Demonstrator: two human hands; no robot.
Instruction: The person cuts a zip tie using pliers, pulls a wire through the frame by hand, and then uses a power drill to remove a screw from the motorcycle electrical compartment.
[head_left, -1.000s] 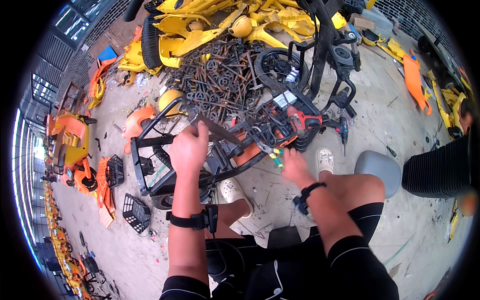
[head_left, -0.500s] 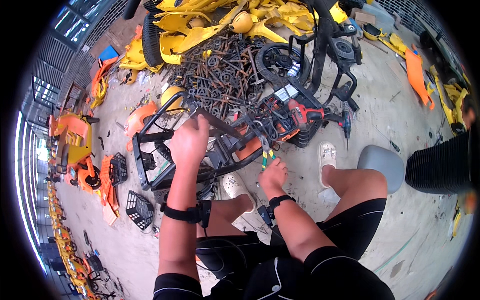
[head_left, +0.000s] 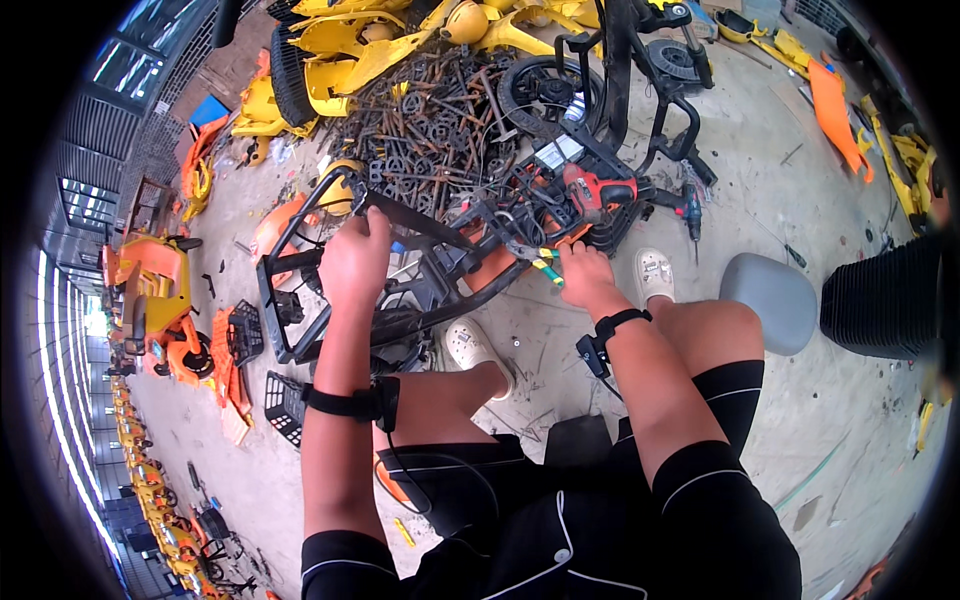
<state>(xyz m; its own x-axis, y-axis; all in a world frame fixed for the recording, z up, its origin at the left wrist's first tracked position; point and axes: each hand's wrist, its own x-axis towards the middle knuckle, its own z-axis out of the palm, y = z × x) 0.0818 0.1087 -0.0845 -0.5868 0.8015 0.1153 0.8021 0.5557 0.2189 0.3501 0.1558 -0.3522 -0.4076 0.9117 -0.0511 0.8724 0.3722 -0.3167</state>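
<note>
A black scooter frame lies tilted on the floor in front of me, with cables and loose parts still attached. My left hand is closed at its upper left bar; the fingertips are hidden behind the hand. My right hand grips pliers with green-and-yellow handles. Their jaws point up and left into the cables at the frame's right part, and what lies between them is too small to tell. A red-and-black power drill rests on the parts just beyond my right hand.
Rusty metal parts form a heap beyond the frame, with yellow panels behind. A second drill stands to the right, near a grey seat pad and stacked black bins. Black baskets and an orange-yellow scooter are at left.
My right hand has moved up and to the right, and the pliers have turned from nearly upright to slanting. The left hand stays on the frame while the whole view has shifted slightly.
</note>
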